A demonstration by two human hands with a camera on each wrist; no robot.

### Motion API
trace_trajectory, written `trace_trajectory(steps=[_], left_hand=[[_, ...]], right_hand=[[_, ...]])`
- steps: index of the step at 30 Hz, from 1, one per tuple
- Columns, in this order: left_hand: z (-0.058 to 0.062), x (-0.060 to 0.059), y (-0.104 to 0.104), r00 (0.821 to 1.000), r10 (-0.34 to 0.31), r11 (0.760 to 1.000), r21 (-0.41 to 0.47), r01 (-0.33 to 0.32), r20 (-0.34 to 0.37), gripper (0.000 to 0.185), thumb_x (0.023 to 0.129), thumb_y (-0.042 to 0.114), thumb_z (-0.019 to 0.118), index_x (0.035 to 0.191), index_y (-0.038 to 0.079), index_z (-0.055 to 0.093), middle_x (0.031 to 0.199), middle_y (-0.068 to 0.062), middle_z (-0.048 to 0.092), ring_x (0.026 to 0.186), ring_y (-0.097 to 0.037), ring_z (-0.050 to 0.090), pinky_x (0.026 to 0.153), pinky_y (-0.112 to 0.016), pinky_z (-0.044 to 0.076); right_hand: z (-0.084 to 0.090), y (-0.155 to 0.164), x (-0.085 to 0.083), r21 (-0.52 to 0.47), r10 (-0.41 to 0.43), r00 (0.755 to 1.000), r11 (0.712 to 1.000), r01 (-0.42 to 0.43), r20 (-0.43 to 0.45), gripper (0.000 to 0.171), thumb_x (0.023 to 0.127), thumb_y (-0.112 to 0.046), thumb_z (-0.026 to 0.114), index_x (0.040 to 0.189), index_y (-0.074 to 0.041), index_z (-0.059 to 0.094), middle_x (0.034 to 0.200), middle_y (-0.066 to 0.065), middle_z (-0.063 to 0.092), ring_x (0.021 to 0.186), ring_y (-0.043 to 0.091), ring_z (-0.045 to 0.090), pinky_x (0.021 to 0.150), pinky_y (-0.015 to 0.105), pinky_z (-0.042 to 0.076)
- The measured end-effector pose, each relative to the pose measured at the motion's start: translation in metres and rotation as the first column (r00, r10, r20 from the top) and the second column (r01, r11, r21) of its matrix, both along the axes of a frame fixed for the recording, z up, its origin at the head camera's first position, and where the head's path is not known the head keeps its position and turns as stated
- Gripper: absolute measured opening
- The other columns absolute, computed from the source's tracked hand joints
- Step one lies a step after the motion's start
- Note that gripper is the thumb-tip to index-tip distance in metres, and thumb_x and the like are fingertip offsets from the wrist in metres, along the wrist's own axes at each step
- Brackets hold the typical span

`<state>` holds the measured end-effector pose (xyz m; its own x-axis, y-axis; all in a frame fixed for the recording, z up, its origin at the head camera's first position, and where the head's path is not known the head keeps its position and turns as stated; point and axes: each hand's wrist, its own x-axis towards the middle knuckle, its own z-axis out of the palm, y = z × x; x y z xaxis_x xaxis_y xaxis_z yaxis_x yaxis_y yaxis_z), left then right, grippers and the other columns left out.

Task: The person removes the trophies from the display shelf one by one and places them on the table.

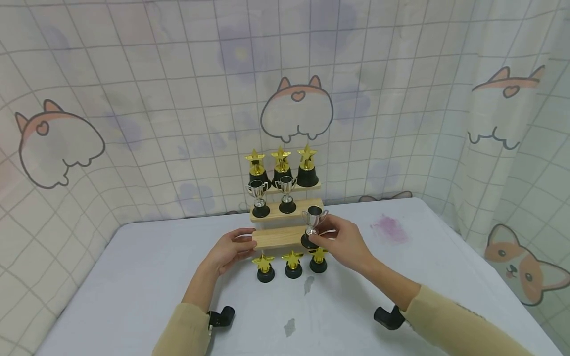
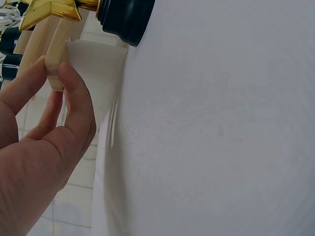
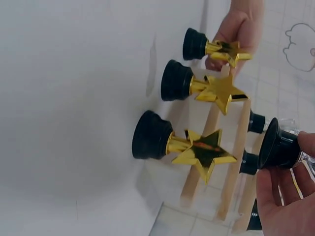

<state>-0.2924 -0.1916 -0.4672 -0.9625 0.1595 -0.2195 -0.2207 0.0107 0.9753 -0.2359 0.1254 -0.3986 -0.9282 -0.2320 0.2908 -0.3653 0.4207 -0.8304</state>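
A three-step wooden stand sits at the back of the white table. Three gold star trophies fill its top step and two silver cups its middle step. My left hand pinches the left end of the lowest step. Over that step's right end my right hand holds a third silver cup by its stem, its black base close to the wood; I cannot tell whether they touch. Three more gold star trophies stand in a row on the table in front of the stand, also seen as star trophies.
A pink stain marks the table right of the stand, and grey smudges lie near the front. A printed curtain closes off the back and both sides. The table runs open to the left and right of the stand.
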Motion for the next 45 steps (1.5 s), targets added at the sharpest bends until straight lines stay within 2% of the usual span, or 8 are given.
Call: trace_trajectory(steps=[9, 16, 26, 34, 45], left_hand=[[0.002, 0.001, 0.000, 1.000, -0.001, 1.000, -0.003, 0.001, 0.005, 0.055, 0.096, 0.001, 0.071, 0.146, -0.001, 0.049, 0.132, -0.023, 0.057, 0.103, -0.023, 0.067, 0.094, -0.037, 0.058], [0.002, 0.002, 0.000, 1.000, -0.005, 1.000, 0.000, 0.005, -0.003, 0.054, 0.096, 0.000, 0.070, 0.146, -0.002, 0.049, 0.132, -0.024, 0.058, 0.103, -0.023, 0.067, 0.093, -0.037, 0.059], [0.001, 0.001, 0.000, 1.000, -0.002, 1.000, 0.000, 0.002, -0.003, 0.055, 0.096, 0.000, 0.070, 0.146, -0.002, 0.049, 0.133, -0.024, 0.057, 0.103, -0.023, 0.068, 0.093, -0.037, 0.059], [0.001, 0.002, 0.001, 1.000, 0.003, 1.000, 0.005, -0.003, -0.001, 0.054, 0.096, -0.001, 0.070, 0.146, -0.002, 0.049, 0.132, -0.024, 0.058, 0.102, -0.023, 0.068, 0.091, -0.036, 0.059], [-0.001, 0.000, 0.000, 1.000, 0.006, 1.000, -0.008, -0.007, -0.006, 0.055, 0.096, 0.001, 0.071, 0.146, -0.001, 0.049, 0.135, -0.025, 0.057, 0.105, -0.025, 0.067, 0.094, -0.037, 0.059]], right_hand=[[-0.004, -0.010, 0.012, -0.048, 0.070, 0.997, 0.996, -0.070, 0.009, 0.022, 0.090, -0.012, 0.081, 0.108, -0.008, 0.069, 0.100, 0.002, 0.071, 0.095, 0.020, 0.069, 0.088, 0.035, 0.060], [-0.011, -0.019, 0.021, -0.054, 0.113, 0.993, 0.992, -0.112, 0.018, 0.021, 0.090, -0.010, 0.080, 0.107, -0.008, 0.069, 0.101, 0.003, 0.070, 0.096, 0.020, 0.069, 0.085, 0.029, 0.060], [-0.019, -0.031, 0.031, -0.068, 0.188, 0.982, 0.980, -0.185, 0.031, 0.023, 0.090, -0.013, 0.081, 0.109, -0.008, 0.069, 0.101, 0.004, 0.070, 0.095, 0.023, 0.069, 0.086, 0.035, 0.061], [-0.034, -0.043, 0.035, -0.081, 0.242, 0.969, 0.968, -0.238, 0.049, 0.022, 0.088, -0.009, 0.082, 0.107, -0.007, 0.070, 0.100, 0.003, 0.070, 0.093, 0.020, 0.068, 0.086, 0.036, 0.061], [-0.052, -0.057, 0.038, -0.082, 0.270, 0.956, 0.962, -0.262, 0.114, 0.025, 0.087, -0.008, 0.082, 0.108, -0.006, 0.070, 0.101, 0.000, 0.070, 0.093, 0.017, 0.068, 0.087, 0.034, 0.060]])
